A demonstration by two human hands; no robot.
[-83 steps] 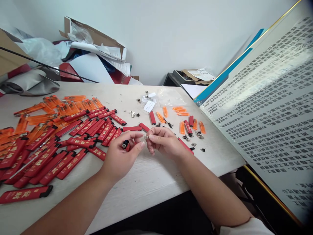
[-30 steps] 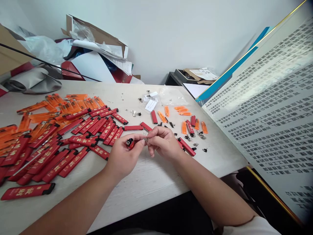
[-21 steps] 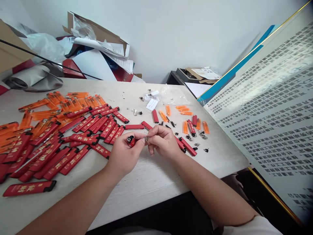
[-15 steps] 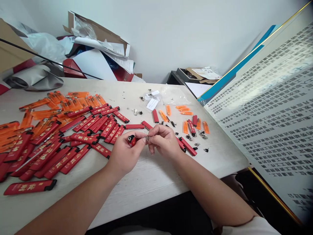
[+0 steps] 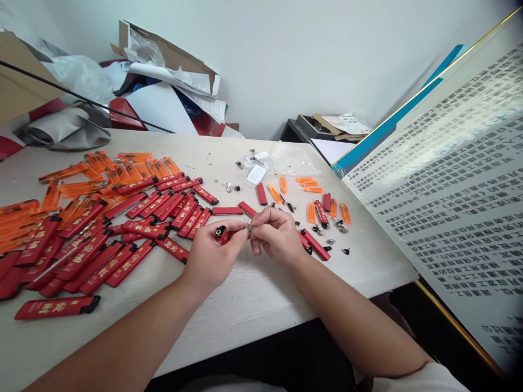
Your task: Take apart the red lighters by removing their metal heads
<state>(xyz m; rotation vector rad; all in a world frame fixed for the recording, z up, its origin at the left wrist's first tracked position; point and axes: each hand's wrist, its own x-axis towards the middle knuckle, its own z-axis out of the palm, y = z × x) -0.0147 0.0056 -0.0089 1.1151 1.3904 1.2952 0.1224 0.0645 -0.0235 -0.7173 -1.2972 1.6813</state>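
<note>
In the head view, my left hand is closed around a red lighter, whose black and metal top end pokes out above the fingers. My right hand is closed in a pinch. Its fingertips meet my left thumb and forefinger at a tiny metal piece, too small to name. Red lighters with gold lettering lie piled to the left of my hands. Just beyond my fingertips lie a plain red lighter body and another red one.
Orange transparent lighters heap at the far left. On the right lie orange bodies, red bodies and small metal caps. A paper label sits by a plastic bag. A large printed board leans along the right edge.
The whole view has shifted slightly, with things appearing a little further right. Both hands keep their hold, fingertips together at the small metal piece.
</note>
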